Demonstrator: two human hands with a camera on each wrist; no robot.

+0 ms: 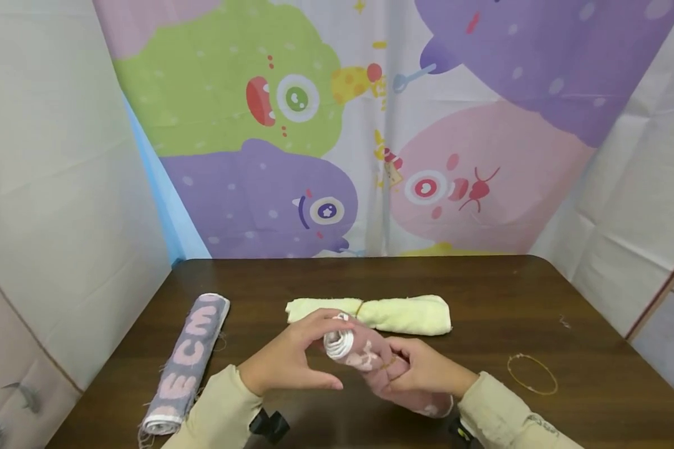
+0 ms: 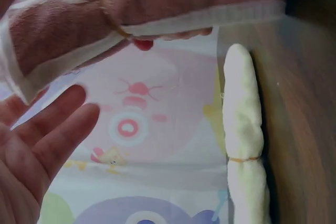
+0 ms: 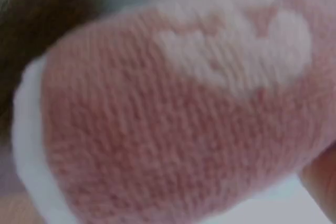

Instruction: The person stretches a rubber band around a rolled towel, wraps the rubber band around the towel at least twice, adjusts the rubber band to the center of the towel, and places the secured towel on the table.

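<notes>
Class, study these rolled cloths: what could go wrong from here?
The right hand grips the pink roll beside its thin band, which might slip and let the cloth unwind. The grey roll shows no band, so a bump from the nearby left sleeve could loosen it. The loose band could get knocked away.

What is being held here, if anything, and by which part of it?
The right hand grips the rolled pink towel near its middle, beside the band; the left hand holds nothing.

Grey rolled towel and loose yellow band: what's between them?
The head view shows left hand, pink rolled towel and right hand, the yellow rolled towel farther back.
</notes>
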